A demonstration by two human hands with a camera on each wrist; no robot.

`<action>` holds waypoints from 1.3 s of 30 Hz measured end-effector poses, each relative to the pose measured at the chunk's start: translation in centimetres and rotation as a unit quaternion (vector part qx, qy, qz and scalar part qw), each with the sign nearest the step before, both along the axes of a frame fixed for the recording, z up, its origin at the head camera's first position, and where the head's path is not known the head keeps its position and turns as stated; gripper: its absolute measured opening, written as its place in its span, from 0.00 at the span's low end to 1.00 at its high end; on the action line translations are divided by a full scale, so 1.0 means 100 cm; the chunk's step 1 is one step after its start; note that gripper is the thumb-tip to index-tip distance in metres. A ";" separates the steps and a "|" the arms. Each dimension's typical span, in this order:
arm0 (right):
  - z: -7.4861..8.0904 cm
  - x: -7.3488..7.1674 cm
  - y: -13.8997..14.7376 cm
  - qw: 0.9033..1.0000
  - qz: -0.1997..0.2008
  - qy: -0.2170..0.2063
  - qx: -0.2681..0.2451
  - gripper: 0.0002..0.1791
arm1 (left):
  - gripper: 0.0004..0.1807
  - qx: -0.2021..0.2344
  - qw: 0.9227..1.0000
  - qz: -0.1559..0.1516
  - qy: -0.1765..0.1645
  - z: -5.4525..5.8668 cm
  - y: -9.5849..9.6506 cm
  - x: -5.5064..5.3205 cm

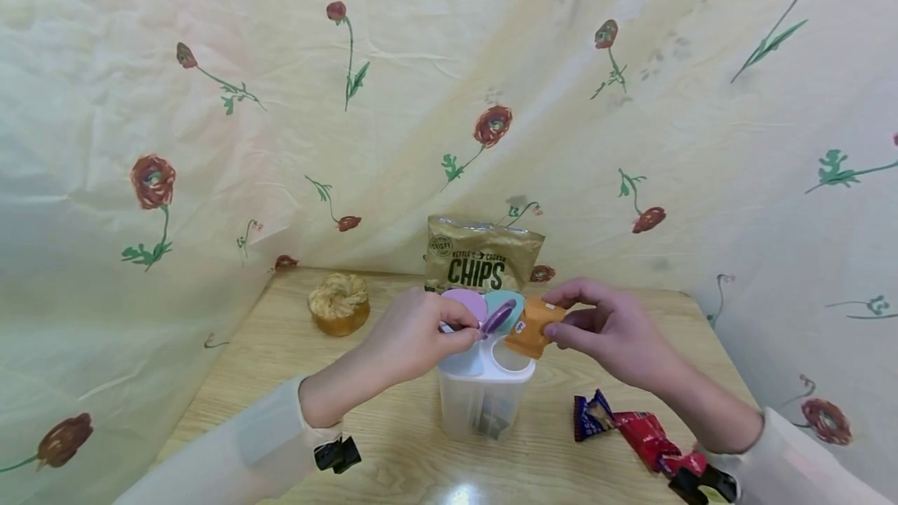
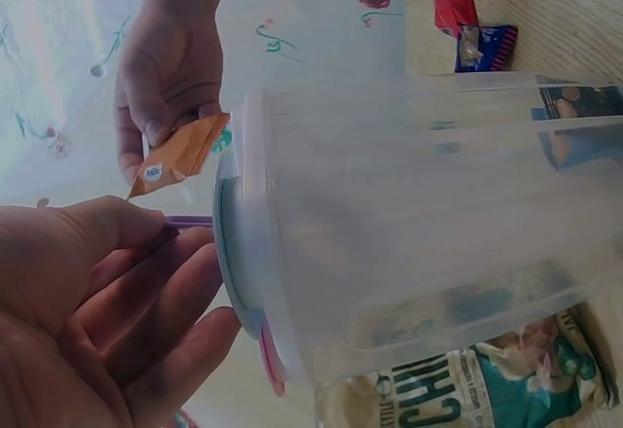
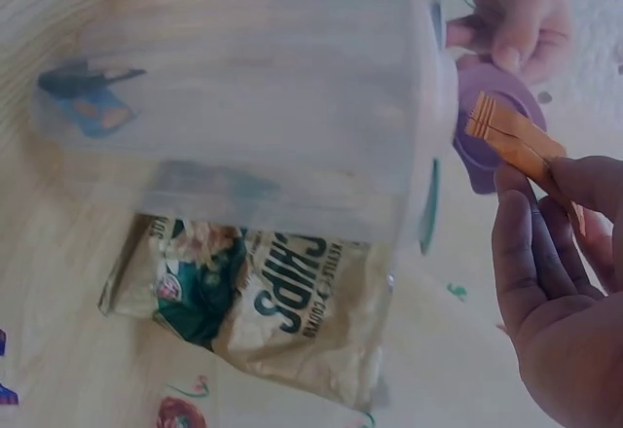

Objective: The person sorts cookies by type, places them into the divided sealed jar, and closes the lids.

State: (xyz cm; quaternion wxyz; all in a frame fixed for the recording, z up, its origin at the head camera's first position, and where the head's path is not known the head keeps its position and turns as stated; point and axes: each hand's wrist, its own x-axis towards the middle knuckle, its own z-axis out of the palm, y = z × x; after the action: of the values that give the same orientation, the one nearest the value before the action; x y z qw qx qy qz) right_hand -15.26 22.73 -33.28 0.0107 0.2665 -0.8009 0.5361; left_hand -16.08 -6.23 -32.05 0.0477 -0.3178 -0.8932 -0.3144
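Note:
A clear plastic container with a white top and several round coloured lids stands upright on the table. My left hand pinches the edge of a raised purple lid, beside an uncovered round opening. Just above that opening, my right hand holds a small orange wrapped packet between thumb and fingers. Another purple lid and a teal lid lie down on the top. Through the container's wall, a dark and blue packet shows at the bottom.
A gold chips bag stands behind the container. A round bread roll sits at the back left of the wooden table. Near my right forearm lie a blue packet and red packets. Flowered cloth hangs behind.

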 end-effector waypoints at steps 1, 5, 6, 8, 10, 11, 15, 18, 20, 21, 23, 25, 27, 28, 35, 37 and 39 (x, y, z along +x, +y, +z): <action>-0.001 -0.001 -0.002 1.000 0.006 0.000 -0.003 0.14 | 0.04 0.000 1.000 0.000 0.000 0.000 0.000 0.000; -0.006 -0.002 -0.006 1.000 0.010 0.006 -0.008 0.11 | 0.05 -0.004 1.000 0.002 -0.003 0.000 0.000 0.000; -0.007 -0.002 -0.007 1.000 0.006 0.008 -0.006 0.11 | 0.05 -0.005 1.000 0.003 -0.003 -0.001 0.000 0.000; -0.009 -0.002 -0.009 1.000 -0.004 0.021 0.012 0.11 | 0.05 -0.005 1.000 0.003 -0.001 -0.001 0.000 -0.001; -0.010 -0.002 -0.011 0.998 -0.013 0.040 0.038 0.10 | 0.04 -0.003 1.000 0.003 0.001 -0.002 0.000 0.000; -0.010 -0.001 -0.012 0.997 -0.015 0.050 0.051 0.11 | 0.04 -0.002 1.000 0.003 0.001 -0.002 0.000 0.000; -0.011 0.000 -0.015 0.994 -0.014 0.072 0.079 0.11 | 0.05 0.000 1.000 0.004 -0.001 -0.002 0.000 0.000; -0.010 0.000 -0.015 0.994 -0.011 0.067 0.084 0.11 | 0.05 -0.002 1.000 0.007 -0.005 -0.002 0.000 0.001; -0.010 -0.001 -0.015 0.994 -0.008 0.065 0.091 0.11 | 0.05 -0.003 1.000 0.009 -0.008 -0.002 0.000 0.001; -0.009 -0.001 -0.015 0.994 -0.007 0.063 0.094 0.10 | 0.05 -0.003 1.000 0.010 -0.008 -0.002 0.000 0.001; -0.008 -0.002 -0.015 0.993 -0.002 0.061 0.101 0.10 | 0.05 -0.004 1.000 0.009 -0.004 -0.002 0.000 0.001; -0.006 -0.002 -0.015 0.993 0.000 0.056 0.107 0.11 | 0.05 -0.005 1.000 0.007 0.002 -0.001 0.000 0.000; -0.005 -0.002 -0.015 0.992 -0.001 0.048 0.117 0.10 | 0.04 -0.007 1.000 0.007 0.006 0.000 0.001 0.000; -0.004 -0.002 -0.015 0.991 -0.002 0.043 0.123 0.10 | 0.04 -0.008 1.000 0.008 0.007 0.000 0.001 0.000; 0.000 -0.004 -0.014 0.986 0.005 0.041 0.163 0.09 | 0.04 -0.008 1.000 0.010 0.005 0.000 0.001 0.001; 0.001 -0.004 -0.015 0.984 0.012 0.049 0.171 0.10 | 0.04 -0.007 1.000 0.011 0.004 0.000 0.001 0.001; 0.002 -0.004 -0.016 0.982 0.020 0.056 0.178 0.10 | 0.04 -0.007 1.000 0.012 0.003 0.000 0.001 0.001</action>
State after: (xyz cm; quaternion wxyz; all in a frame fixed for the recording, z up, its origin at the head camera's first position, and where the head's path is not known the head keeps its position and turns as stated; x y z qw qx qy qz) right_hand -15.68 21.12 -33.06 -0.0029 0.3095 -0.8764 0.3689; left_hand -16.01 -6.12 -32.10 0.0523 -0.3081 -0.8991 -0.3065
